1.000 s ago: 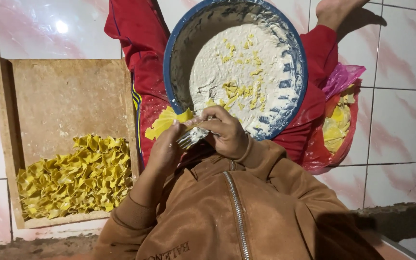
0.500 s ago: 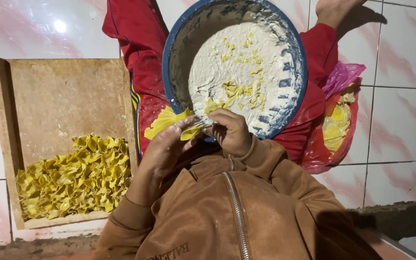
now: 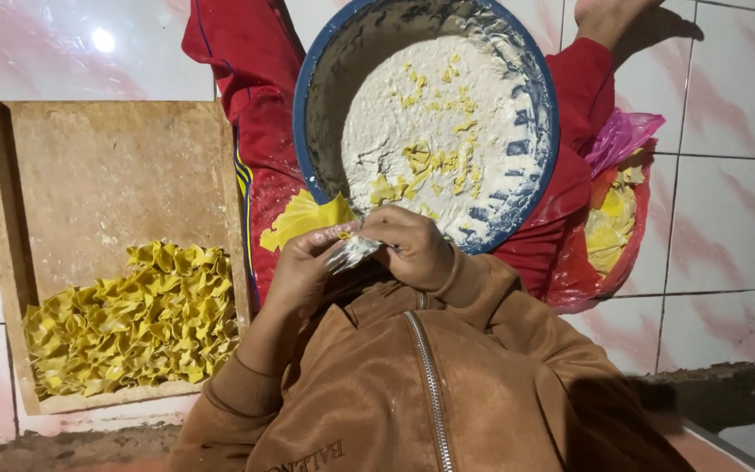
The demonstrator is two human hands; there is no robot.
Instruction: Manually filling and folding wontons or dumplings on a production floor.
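While the left hand (image 3: 303,271) and right hand (image 3: 412,249) pinch a small floury dough piece (image 3: 351,252) between closed fingers over the lap, just below the tilted blue bowl (image 3: 308,114), a loose grip could drop it, or a nudge could spill flour.

Bowl (image 3: 308,114) blue rim, greyish inside, w/ white flour (image 3: 447,140) & yellow flecks. Folded dough pieces (image 3: 133,319) bright yellow on tan wooden board (image 3: 107,175). Jacket (image 3: 412,385) brown, trousers (image 3: 246,70) red. Bag (image 3: 618,144) pink/red. Floor tiles (image 3: 727,218) white w/ pink streaks.
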